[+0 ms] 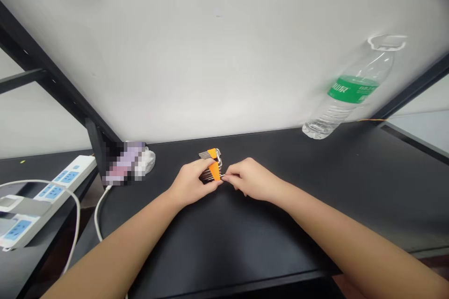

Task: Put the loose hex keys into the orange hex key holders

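Observation:
In the middle of the black shelf lies an orange holder (214, 171) with several silver hex keys (219, 156) in it, their bent ends toward the right. My left hand (194, 180) is closed round the holder, thumb across its top and fingers along the near side. From the right, my right hand (250, 178) pinches the short end of one hex key (222, 176) at the holder's near corner. That key's long part is mostly hidden by the holder and my left fingers.
A large plastic bottle (354, 88) with a green label stands at the back right against the wall. A crumpled white bag (145, 162) lies beside a blurred-out object at the left. Further left are a white power strip (65, 187), a white cable (77, 215) and a black frame post (63, 84).

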Demonstrator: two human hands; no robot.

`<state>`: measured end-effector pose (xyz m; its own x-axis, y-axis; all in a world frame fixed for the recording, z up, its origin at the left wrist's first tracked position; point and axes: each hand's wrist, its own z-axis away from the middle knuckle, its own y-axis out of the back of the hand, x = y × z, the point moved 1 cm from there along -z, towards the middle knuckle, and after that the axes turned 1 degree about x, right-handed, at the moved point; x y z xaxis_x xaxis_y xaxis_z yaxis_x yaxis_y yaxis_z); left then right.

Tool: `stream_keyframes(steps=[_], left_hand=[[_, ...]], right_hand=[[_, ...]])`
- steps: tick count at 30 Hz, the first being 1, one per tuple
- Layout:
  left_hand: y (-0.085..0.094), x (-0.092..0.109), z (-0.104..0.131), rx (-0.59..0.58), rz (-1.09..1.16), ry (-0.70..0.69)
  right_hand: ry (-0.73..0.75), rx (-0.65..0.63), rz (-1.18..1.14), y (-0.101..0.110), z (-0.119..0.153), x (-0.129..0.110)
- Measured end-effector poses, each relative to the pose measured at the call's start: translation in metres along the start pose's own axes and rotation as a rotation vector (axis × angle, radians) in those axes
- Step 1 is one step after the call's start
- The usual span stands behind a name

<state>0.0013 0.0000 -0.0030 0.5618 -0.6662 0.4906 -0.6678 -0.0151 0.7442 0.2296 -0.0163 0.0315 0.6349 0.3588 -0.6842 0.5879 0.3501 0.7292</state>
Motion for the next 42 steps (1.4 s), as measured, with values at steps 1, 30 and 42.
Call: stream_keyframes(steps=[1,30,42], left_hand=[[0.000,0.000,0.000,-0.005,0.004,-0.002],[-0.001,-0.006,0.000,0.019,-0.028,0.028],[-0.001,-0.004,-0.001,0.036,-0.014,0.048]], right_hand=[[0.050,0.029,0.086,-0.001,0.000,-0.001],[0.260,-0.020,0.735,-0.005,-0.004,0.013],[0.329,0.042,0.441,0.007,0.003,0.003]])
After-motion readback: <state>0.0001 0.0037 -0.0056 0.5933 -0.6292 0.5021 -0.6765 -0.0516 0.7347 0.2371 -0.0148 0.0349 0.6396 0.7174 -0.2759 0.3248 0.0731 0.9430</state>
